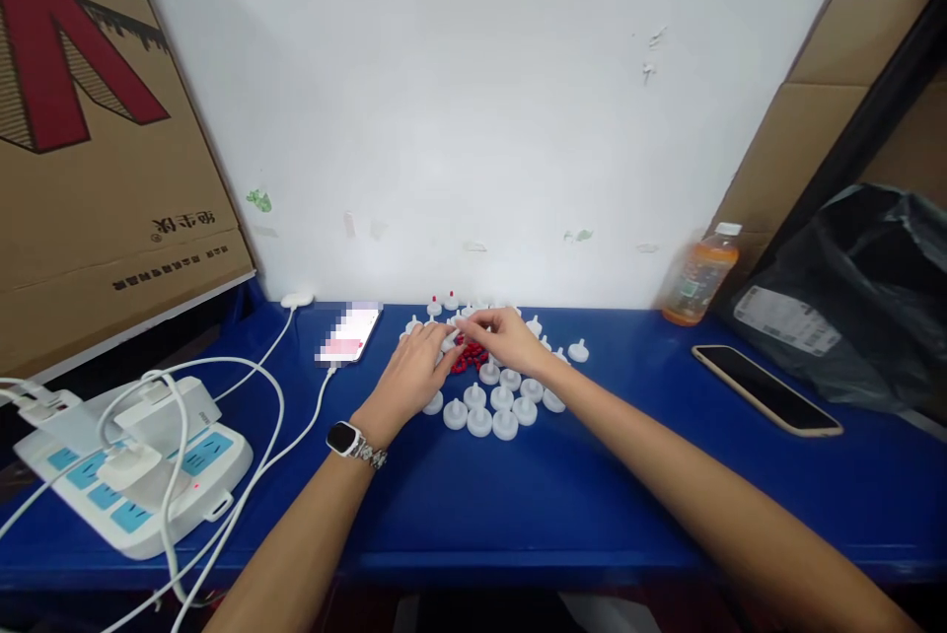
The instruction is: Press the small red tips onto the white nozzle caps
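My left hand (415, 367), with a watch (343, 438) on its wrist, has its fingers closed around a white nozzle cap (448, 341), which is partly hidden. My right hand (510, 337) meets it from the right, thumb and fingertips pinched together at the cap's top; whatever they hold is too small to make out. Just below the fingers lies a pile of small red tips (468, 355). More white nozzle caps (504, 424) stand spout-up around the pile, in front and behind. Two caps at the back (434, 306) carry red tips on their spouts.
On the left are a white power strip (222, 460) with looping cables, a lit phone (349, 335) and a cardboard box (110, 209). To the right stand an orange drink bottle (699, 278), a dark phone (765, 390) and a black plastic bag (858, 288). A white wall (473, 120) backs the blue table (592, 505).
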